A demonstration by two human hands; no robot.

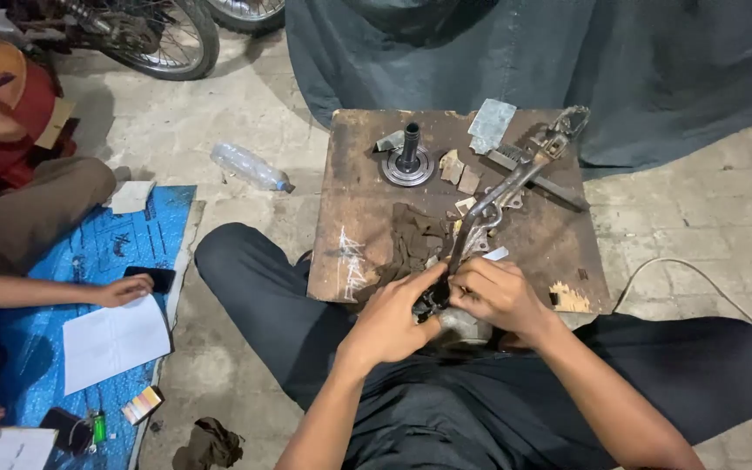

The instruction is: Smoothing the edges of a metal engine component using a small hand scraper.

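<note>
I sit cross-legged on the floor behind a low brown board [359, 200]. My left hand [392, 318] and my right hand [500, 294] both close around a small dark metal part [435, 300] at the board's near edge. A long curved metal lever [491, 196] runs from between my hands up toward the board's far right. A dirty brown rag [411, 239] lies just beyond my left hand. The lower side of the part is hidden by my fingers.
A round metal hub with an upright shaft [409, 159], flat metal scraps [491, 124] and a bar lie on the board. A plastic bottle [250, 166] lies on the floor. Another person's hand [124, 290] rests by a phone on a blue mat [89, 261] with papers. Motorcycle wheel [171, 39] behind.
</note>
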